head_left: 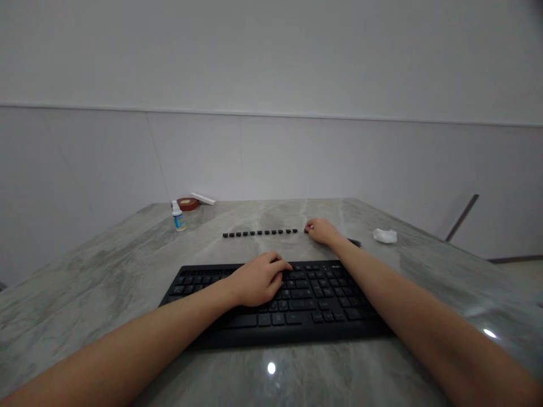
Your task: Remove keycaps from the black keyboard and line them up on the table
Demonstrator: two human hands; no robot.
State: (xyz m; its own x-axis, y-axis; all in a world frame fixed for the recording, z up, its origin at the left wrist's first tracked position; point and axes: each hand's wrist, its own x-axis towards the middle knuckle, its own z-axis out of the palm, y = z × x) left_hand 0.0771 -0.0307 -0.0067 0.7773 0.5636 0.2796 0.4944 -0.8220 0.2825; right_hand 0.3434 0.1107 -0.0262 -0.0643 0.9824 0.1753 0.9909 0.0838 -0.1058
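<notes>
A black keyboard (300, 294) lies on the marble-patterned table in front of me. My left hand (261, 278) rests over its middle, the index finger stretched toward the top row and the thumb apart from it. Beyond the keyboard runs a line of small black keycaps (259, 232). At the line's right end my right hand (321, 230) pinches a small black keycap (306, 230) at the table surface, mostly covered by the fingertips. Partly behind my right wrist lies a dark slim item (354, 242) whose kind I cannot make out.
A small white spray bottle (179, 217) with a blue and yellow label stands at the back left. Behind it are a reddish-brown box (187, 204) and a white flat strip (203, 199). A crumpled white tissue (385, 236) lies to the right. The wall rises behind the table.
</notes>
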